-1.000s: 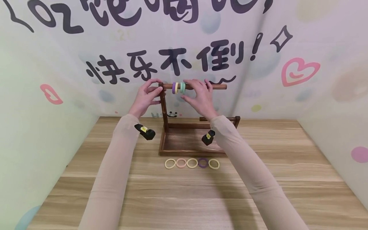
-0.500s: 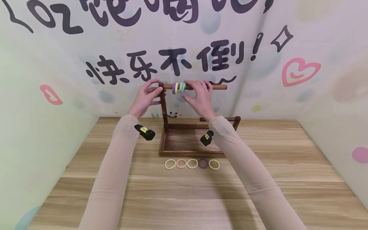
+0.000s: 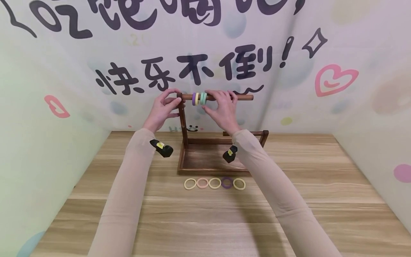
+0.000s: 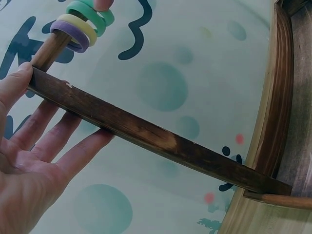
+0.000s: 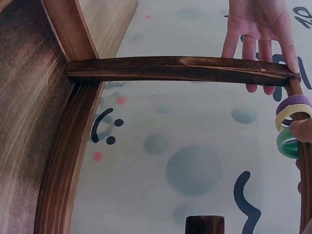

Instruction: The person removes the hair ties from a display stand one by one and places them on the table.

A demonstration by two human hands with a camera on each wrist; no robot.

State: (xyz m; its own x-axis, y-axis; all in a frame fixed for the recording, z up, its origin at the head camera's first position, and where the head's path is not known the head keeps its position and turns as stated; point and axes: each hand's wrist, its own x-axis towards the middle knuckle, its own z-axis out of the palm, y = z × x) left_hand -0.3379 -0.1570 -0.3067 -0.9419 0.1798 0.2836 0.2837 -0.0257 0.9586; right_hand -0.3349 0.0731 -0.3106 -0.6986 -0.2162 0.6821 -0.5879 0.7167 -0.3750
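Note:
A dark wooden stand has an upright post with a round rod at its top. My left hand grips the post's top end, thumb in front and fingers behind. Threaded on the rod are a purple hair tie, a yellow hair tie and two mint-green hair ties. My right hand reaches round the rod from the right and pinches the green ones between thumb and fingers. Its fingertips are mostly hidden in the right wrist view.
Several hair ties, yellow, pink and purple, lie in a row before the stand's tray base. A shorter, lower rod stands at the right. The printed wall rises close behind.
My right hand has shifted slightly left along the rod, and the green hair ties now sit a little closer to the yellow one. The left hand has stayed on the post.

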